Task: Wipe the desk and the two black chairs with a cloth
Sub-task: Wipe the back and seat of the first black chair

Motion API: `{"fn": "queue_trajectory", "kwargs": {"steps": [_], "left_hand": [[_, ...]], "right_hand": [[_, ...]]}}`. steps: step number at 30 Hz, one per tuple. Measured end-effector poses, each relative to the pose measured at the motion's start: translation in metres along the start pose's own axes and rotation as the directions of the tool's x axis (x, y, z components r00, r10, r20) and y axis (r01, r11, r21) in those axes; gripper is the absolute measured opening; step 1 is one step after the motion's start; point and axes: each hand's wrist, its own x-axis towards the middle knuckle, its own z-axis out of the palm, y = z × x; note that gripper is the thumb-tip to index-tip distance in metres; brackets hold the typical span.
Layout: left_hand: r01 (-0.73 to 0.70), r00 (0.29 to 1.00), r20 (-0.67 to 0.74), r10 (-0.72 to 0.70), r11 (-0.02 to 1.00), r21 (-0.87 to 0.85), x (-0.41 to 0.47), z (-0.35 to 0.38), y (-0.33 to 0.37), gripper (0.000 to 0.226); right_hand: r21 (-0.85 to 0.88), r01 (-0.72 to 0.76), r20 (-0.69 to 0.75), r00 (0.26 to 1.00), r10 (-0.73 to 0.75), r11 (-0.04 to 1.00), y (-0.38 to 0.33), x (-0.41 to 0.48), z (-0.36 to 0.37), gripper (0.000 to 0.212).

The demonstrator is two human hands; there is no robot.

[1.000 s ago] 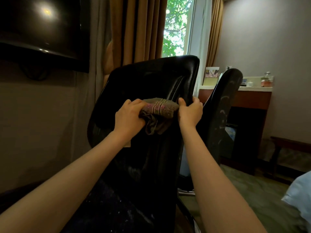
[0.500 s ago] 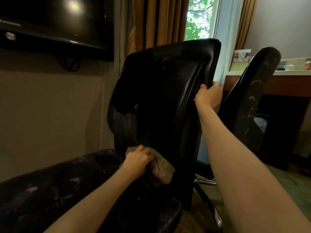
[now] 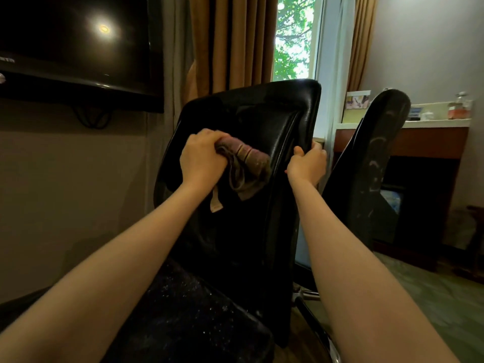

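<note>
Left wall (image 3: pixel 65 179): plain beige, in shade.
Television (image 3: pixel 78 53): black, wall-mounted, screen dark, round lamp glare (image 3: pixel 104 29) reflected in it; cables (image 3: pixel 91 119) looped beneath.
Grey drape (image 3: pixel 175 61) beside television, then tan pleated curtain (image 3: pixel 235 43).
Window (image 3: pixel 294 38): narrow, bright daylight, green foliage outside.
White sheer (image 3: pixel 332 61) and second tan curtain (image 3: pixel 362 40) right of window.
Right wall (image 3: pixel 424 48): pale grey, smooth.
Floor: green patterned carpet (image 3: pixel 432 297).
Low dark wooden piece (image 3: pixel 475 231) at far right edge, kind unclear.
Room dim overall.

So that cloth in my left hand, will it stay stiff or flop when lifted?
Probably floppy: the cloth bunches in the left hand and its loose corners hang down against the chair back. Likely light too, since one hand carries it.
</note>
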Motion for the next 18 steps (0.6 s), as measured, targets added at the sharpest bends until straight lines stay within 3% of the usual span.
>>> {"fn": "queue_trajectory", "kwargs": {"steps": [3,8,11,13,15,17,18], "left_hand": [[-0.059,0.993,0.103,0.057,0.998,0.016,-0.01,0.014,-0.001,0.032],[-0.048,0.951,0.308,0.028,0.997,0.056,-0.091,0.031,-0.057,0.026],[-0.075,0.912,0.411,0.017,0.989,0.126,-0.107,0.025,-0.073,0.026],[-0.121,0.872,0.489,0.031,0.981,0.154,-0.106,0.018,-0.078,0.03],[-0.201,0.828,0.555,0.077,0.966,0.165,-0.096,0.011,-0.084,0.037],[-0.223,0.843,0.529,0.1,0.959,0.174,-0.081,0.005,-0.087,0.036],[-0.192,0.869,0.487,0.087,0.967,0.17,-0.073,0.002,-0.089,0.033]], "right_hand": [[-0.032,-0.015,0.009,1.0,0.015,0.999,-0.003,0.001,-0.001,0.034],[-0.098,-0.003,0.034,0.999,0.007,0.995,-0.007,0.0,-0.005,0.037],[-0.165,0.075,0.034,0.997,-0.071,0.983,-0.008,-0.019,-0.004,0.051],[-0.165,0.21,0.009,0.977,-0.212,0.964,-0.009,-0.048,0.002,0.06],[-0.201,0.507,0.049,0.86,-0.508,0.838,-0.004,-0.083,0.017,0.06],[-0.182,0.773,0.241,0.634,-0.735,0.608,0.01,-0.112,0.032,0.057],[-0.177,0.838,0.382,0.542,-0.748,0.516,0.018,-0.125,0.04,0.059]]}}
